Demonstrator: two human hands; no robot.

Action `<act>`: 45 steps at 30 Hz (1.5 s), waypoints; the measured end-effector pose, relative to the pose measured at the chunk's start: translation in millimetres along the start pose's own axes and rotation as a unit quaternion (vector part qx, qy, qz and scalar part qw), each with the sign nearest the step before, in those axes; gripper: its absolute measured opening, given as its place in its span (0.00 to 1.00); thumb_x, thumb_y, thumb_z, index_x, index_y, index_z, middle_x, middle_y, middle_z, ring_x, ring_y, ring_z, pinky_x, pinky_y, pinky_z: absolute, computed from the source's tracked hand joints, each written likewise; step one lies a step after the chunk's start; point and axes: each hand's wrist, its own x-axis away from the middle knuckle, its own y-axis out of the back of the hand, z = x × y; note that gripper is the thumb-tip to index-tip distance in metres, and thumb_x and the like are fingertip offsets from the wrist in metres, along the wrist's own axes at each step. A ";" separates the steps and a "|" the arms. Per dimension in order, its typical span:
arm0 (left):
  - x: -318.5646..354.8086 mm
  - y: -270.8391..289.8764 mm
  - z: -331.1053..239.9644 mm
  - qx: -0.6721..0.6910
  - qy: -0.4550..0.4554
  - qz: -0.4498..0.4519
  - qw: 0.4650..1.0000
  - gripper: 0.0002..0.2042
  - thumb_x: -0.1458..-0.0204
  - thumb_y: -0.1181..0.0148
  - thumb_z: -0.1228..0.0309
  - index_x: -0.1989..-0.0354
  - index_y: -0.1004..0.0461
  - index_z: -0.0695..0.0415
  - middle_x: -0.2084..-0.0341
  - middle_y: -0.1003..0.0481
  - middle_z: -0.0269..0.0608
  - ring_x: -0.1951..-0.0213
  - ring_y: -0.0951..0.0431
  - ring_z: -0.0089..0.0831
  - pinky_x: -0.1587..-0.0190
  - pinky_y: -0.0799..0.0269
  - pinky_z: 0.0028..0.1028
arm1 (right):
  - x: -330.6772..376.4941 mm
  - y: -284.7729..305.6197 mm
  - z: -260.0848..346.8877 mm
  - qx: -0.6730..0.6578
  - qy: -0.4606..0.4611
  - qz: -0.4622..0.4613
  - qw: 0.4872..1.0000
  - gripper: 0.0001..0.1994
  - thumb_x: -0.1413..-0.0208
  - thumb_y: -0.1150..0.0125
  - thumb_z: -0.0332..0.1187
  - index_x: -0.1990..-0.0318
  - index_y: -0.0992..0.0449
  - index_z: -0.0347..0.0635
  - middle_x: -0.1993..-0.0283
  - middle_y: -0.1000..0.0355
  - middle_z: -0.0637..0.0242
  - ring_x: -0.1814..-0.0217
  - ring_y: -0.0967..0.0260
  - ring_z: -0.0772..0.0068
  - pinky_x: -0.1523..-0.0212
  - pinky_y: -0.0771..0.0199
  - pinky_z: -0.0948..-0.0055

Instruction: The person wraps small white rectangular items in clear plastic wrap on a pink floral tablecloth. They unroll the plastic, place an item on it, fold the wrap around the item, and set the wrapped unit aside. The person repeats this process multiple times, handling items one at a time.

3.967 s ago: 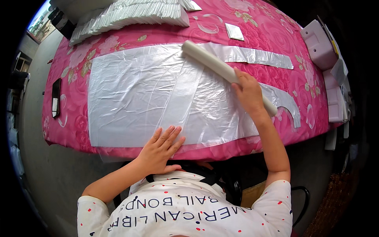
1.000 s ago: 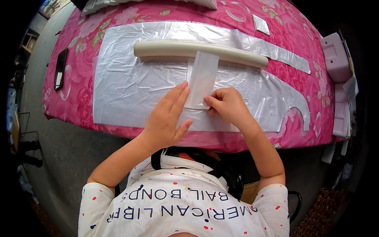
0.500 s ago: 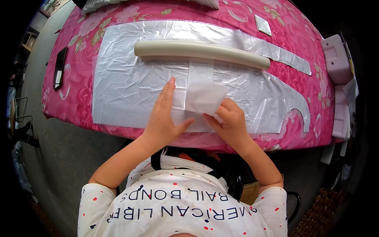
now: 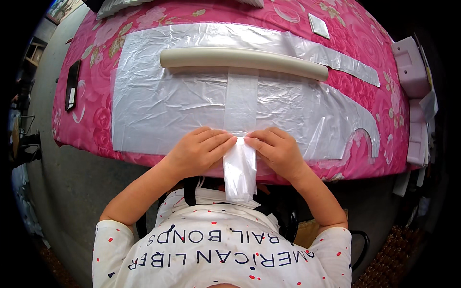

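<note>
My left hand (image 4: 199, 150) and my right hand (image 4: 277, 150) face each other at the table's near edge. Between their pinched thumbs and fingers they grip both sides of a narrow white plastic strip (image 4: 240, 170). Its lower end hangs over the edge toward my lap, and its upper part runs flat up to a cream-coloured roller tube (image 4: 245, 60). Under the strip spreads a thin, wrinkled, shiny whitish plastic sheet (image 4: 168, 103), cut with a curved notch at the right and a long tongue at the upper right. The tube lies across this sheet.
A pink flowered cloth (image 4: 101, 120) covers the table. At the left lies a dark phone-like slab (image 4: 72, 85); a small silvery folded packet (image 4: 319, 26) rests at the back right. Pale pink foam-like blocks (image 4: 410, 69) stand beyond the right edge. White stacked sheets (image 4: 122, 5) sit at the back.
My left hand has closed from spread fingers onto the strip's left side. The strip's loose end, lifted above the sheet before, now hangs down over the table edge.
</note>
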 end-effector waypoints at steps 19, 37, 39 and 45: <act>-18.1 -24.8 -26.7 -0.048 0.209 0.113 0.970 0.32 0.50 0.48 0.64 0.38 0.49 0.66 0.37 0.50 0.52 0.34 0.53 0.43 0.35 0.58 0.38 | -46.6 11.3 -12.6 -0.276 -0.492 0.098 0.820 0.12 0.51 0.39 0.35 0.70 0.24 0.32 0.83 0.29 0.65 0.82 0.29 0.73 0.77 0.32 0.76; -44.7 -9.8 1.2 -0.115 0.121 0.079 0.983 0.22 0.64 0.45 0.80 0.55 0.32 0.66 0.57 0.28 0.49 0.56 0.27 0.38 0.57 0.32 0.33 | -50.2 20.8 -48.7 0.001 -0.020 0.110 0.994 0.22 0.61 0.50 0.17 0.53 0.28 0.37 0.48 0.32 0.60 0.44 0.38 0.58 0.45 0.36 0.66; -44.8 -4.8 5.4 -0.079 0.111 0.063 0.989 0.19 0.63 0.45 0.80 0.57 0.30 0.65 0.59 0.27 0.48 0.58 0.26 0.38 0.58 0.31 0.32 | -51.0 19.7 -49.6 -0.012 -0.009 0.083 0.996 0.19 0.61 0.48 0.18 0.56 0.27 0.38 0.52 0.30 0.61 0.48 0.35 0.59 0.48 0.33 0.66; -12.2 9.7 -12.6 -0.035 -0.017 0.032 0.999 0.18 0.62 0.43 0.74 0.59 0.28 0.64 0.59 0.26 0.47 0.58 0.24 0.37 0.57 0.30 0.33 | -22.6 11.7 -23.6 -0.020 0.049 0.068 0.996 0.14 0.62 0.41 0.24 0.63 0.24 0.42 0.62 0.27 0.67 0.60 0.30 0.65 0.59 0.29 0.70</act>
